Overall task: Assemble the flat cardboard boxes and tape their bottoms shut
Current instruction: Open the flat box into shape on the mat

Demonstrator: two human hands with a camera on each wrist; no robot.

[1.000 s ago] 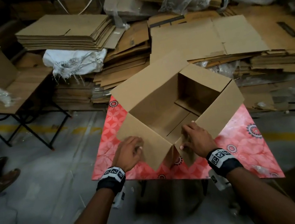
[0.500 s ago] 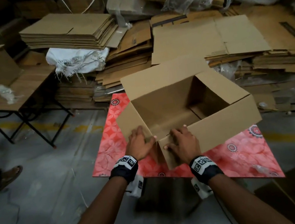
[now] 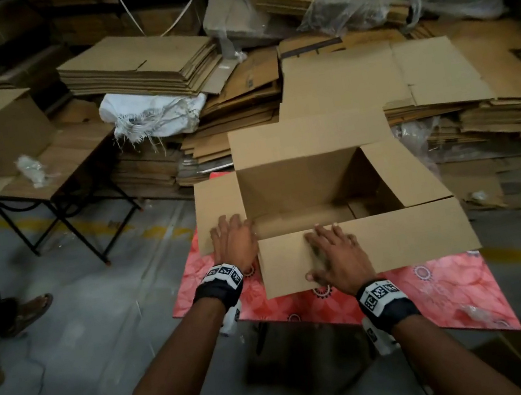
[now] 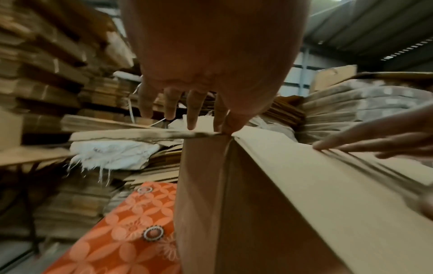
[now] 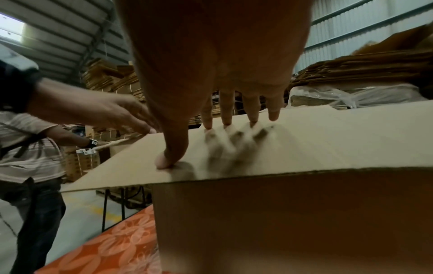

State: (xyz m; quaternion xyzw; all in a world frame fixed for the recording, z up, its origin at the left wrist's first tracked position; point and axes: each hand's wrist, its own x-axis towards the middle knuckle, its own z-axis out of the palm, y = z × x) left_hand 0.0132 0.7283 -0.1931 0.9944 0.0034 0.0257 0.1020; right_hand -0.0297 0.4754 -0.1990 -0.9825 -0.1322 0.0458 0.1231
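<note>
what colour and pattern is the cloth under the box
Red-pink cloth with a pale flower print and dark ringed medallions, under the box; clearest in the head view.

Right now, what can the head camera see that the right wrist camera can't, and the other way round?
Only the head view shows the inside of the open cardboard box, its far flap, and the white sack on the stacks. Only the right wrist view shows the corrugated roof and a striped-shirted person standing nearby. Both show the right hand with fingers spread flat on the near flap, the left hand, and the red floral tablecloth.
</note>
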